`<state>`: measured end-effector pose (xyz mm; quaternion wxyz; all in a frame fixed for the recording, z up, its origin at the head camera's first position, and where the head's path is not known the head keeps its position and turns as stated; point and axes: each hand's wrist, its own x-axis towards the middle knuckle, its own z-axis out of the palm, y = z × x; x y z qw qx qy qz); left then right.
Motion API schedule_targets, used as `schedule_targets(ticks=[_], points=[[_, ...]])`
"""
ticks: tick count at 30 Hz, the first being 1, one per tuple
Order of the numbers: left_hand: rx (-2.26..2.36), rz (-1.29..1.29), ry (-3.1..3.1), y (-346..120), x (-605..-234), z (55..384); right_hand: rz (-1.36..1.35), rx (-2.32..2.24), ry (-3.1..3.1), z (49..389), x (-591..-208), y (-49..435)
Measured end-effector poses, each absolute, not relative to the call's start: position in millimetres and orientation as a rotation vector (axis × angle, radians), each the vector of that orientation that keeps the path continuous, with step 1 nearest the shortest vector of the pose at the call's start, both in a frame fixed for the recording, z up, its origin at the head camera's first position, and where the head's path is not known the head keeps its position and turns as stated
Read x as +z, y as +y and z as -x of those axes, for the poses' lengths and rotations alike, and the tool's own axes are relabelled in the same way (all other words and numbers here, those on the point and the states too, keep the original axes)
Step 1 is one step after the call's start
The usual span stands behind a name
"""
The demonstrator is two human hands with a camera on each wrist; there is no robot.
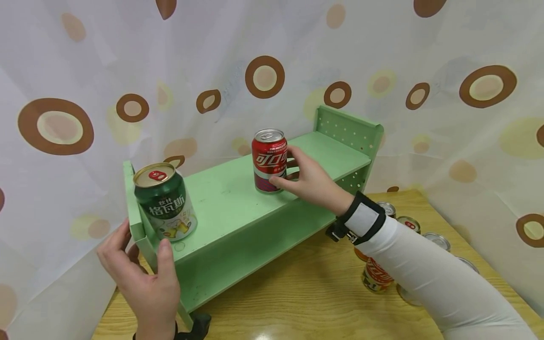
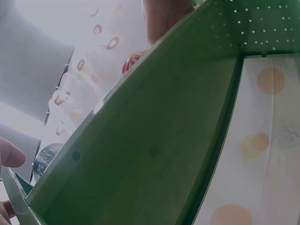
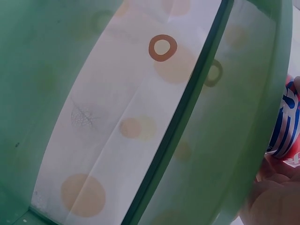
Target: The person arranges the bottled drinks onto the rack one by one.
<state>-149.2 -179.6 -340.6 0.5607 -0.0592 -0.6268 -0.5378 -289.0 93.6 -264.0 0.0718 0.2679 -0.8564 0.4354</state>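
A red cola can (image 1: 269, 163) stands upright near the middle of the green shelf's (image 1: 225, 184) top board. My right hand (image 1: 306, 177) grips its right side, thumb across the front and fingers round the back. In the right wrist view, part of the cola can (image 3: 289, 126) shows beyond the board's edge. A green and white drink can (image 1: 165, 203) with a gold lid is at the shelf's left end. Beside it, my left hand (image 1: 142, 278) is spread around the end panel (image 1: 132, 203), fingers outside and thumb raised before the can, without gripping it.
More cans (image 1: 376, 276) stand on the wooden table (image 1: 289, 283) at the right, partly hidden by the white sleeve (image 1: 437, 278). A lower board (image 1: 238, 255) runs under the top one. A patterned sheet (image 1: 212, 42) hangs behind the shelf.
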Motion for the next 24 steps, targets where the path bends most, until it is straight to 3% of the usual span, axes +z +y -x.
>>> schedule_targets(ticks=[24], points=[[-1.250, 0.141, -1.496, -180.2, -340.7, 149.0, -0.939, 1.360, -2.540, 276.3, -265.2, 58.5]])
